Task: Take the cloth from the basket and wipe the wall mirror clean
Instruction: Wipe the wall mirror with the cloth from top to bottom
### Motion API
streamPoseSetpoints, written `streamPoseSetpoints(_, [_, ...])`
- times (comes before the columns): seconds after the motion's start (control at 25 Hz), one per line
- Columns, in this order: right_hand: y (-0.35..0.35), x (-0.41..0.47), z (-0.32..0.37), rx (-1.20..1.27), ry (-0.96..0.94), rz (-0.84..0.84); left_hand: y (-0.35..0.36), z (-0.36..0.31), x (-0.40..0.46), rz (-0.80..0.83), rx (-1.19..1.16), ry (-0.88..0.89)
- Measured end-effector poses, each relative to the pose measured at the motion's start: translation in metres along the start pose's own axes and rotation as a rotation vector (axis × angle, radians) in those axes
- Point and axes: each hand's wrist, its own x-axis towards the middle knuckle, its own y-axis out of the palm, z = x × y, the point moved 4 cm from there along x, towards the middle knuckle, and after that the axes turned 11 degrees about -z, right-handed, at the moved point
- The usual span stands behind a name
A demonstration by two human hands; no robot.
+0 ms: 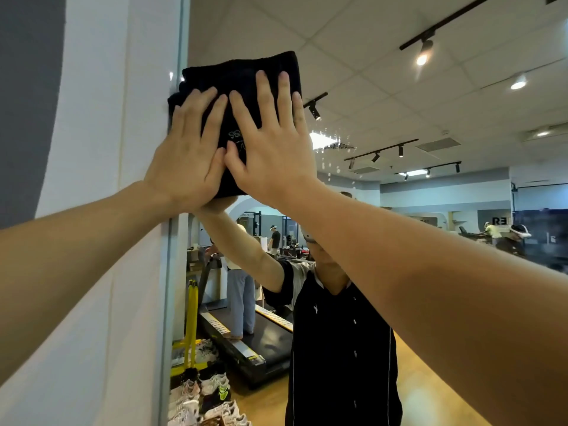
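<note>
Head view: droplet-speckled mirror (399,96), reflected gym.

A white wall panel (92,149) runs down the left side, with a dark grey band (24,87) at its far edge. Overhead there's a tiled ceiling (353,32) carrying black track lights (425,47), one lamp glowing bright. Down low, a black treadmill (261,348) sits on a wooden floor (430,379), a yellow stand (190,327) just beside it, and pairs of pale sneakers (206,392) lie crowded in rows near the stand. Further back, people (275,238) stand among gym gear, small and blurry.
</note>
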Motion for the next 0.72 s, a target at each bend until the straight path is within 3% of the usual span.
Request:
streamPoseSetpoints(0.28, [-0.021, -0.023, -0.048, 0.006, -0.019, 0.014, 0.015, -0.052, 0.003, -0.006, -0.043, -0.011])
streamPoseSetpoints(0.72, [-0.072, -0.067, -0.177, -0.037, -0.025, 0.002, 0.042, -0.192, 0.037, 0.003, -0.092, -0.005])
